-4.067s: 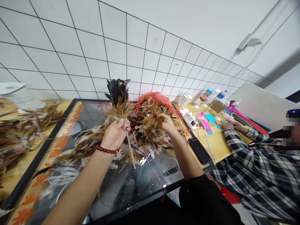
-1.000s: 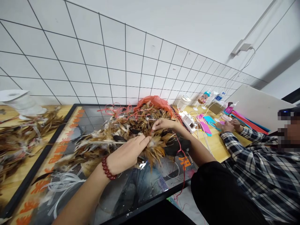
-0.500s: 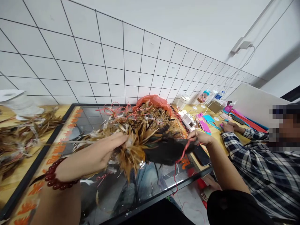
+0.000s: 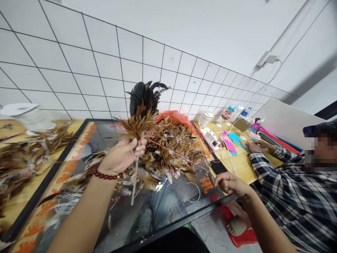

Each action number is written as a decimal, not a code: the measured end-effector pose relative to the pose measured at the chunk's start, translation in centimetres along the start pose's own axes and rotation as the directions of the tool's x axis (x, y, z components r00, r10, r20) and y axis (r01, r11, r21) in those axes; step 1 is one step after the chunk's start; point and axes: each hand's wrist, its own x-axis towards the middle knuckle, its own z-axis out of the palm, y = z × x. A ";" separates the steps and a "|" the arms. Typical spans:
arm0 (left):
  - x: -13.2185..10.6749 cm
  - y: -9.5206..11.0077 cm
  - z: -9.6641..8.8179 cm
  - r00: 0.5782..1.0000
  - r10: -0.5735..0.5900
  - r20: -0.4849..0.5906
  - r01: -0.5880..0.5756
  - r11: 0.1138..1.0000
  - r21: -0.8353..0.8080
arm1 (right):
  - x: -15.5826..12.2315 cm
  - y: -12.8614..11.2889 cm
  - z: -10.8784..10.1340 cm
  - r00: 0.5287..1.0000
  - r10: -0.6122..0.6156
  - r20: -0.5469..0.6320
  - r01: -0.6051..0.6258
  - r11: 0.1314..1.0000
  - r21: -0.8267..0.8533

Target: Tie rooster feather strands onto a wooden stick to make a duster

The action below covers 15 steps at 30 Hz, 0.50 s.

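Note:
My left hand (image 4: 121,157) is closed round a thin wooden stick (image 4: 134,182) topped with a bunch of brown and black feathers (image 4: 142,111), held upright above the glass-topped table (image 4: 163,211). A red string (image 4: 181,157) runs taut from the feather bunch down to my right hand (image 4: 230,183), which pinches it near the table's front right edge. Behind both hands lies a big heap of loose brown feathers (image 4: 173,147) tangled with red string.
An orange plastic bag (image 4: 173,116) sits behind the heap by the tiled wall. More feathers (image 4: 23,154) and a white tape roll (image 4: 25,117) lie at left. A black phone (image 4: 217,166), a power strip (image 4: 212,137) and coloured sheets lie right, where a person in a plaid shirt (image 4: 295,196) sits.
My left hand has turned the feather bunch from lying sideways to upright. My right hand has drawn the red string away, down and to the right, pulling it taut.

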 end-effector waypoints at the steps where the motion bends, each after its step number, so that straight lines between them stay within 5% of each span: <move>1: 0.4 -0.2 -0.4 1.000 -0.020 -0.024 0.019 0.999 -0.042 | 0.1 0.3 0.8 0.993 -0.063 -0.100 0.073 0.993 0.096; 4: 1.2 -0.5 -1.6 0.995 -0.062 -0.075 0.054 0.994 -0.094 | 0.4 0.4 3.1 0.922 -0.140 -0.361 0.244 0.935 0.258; 8: 1.3 -0.1 -2.4 0.995 -0.055 -0.086 0.044 0.992 -0.115 | 0.9 1.1 4.6 0.896 -0.078 -0.436 0.227 0.926 0.301; 12: 0.9 0.1 -2.4 0.995 0.001 -0.099 -0.003 1.000 -0.017 | 1.1 3.1 4.8 0.944 0.012 -0.331 0.052 0.982 0.182; 15: 1.2 -1.2 -2.0 0.967 0.143 -0.211 -0.096 0.970 0.222 | 0.6 1.8 6.0 0.993 0.053 -0.102 -0.071 0.979 -0.191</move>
